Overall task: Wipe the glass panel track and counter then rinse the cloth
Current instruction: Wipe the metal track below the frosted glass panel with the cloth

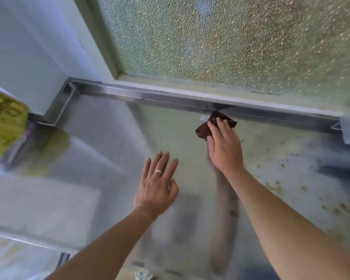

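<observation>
My right hand (224,146) presses a dark red cloth (214,124) against the metal track (170,100) below the textured glass panel (230,41).

Fingers lie flat and together over the folded cloth, its far corner touching the track, which runs left to right along the counter's (190,128) far edge. My left hand (158,184) rests spread on the counter nearer me. Yellowish specks (271,184) dot the counter's right; a yellow cloth (4,126) sits far left.

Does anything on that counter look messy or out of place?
Yes. Small yellowish-green specks are scattered over the counter to the right of the right hand, which presses a dark red cloth against the metal track. They look like crumbs or spilled bits; what they are is unclear.
</observation>
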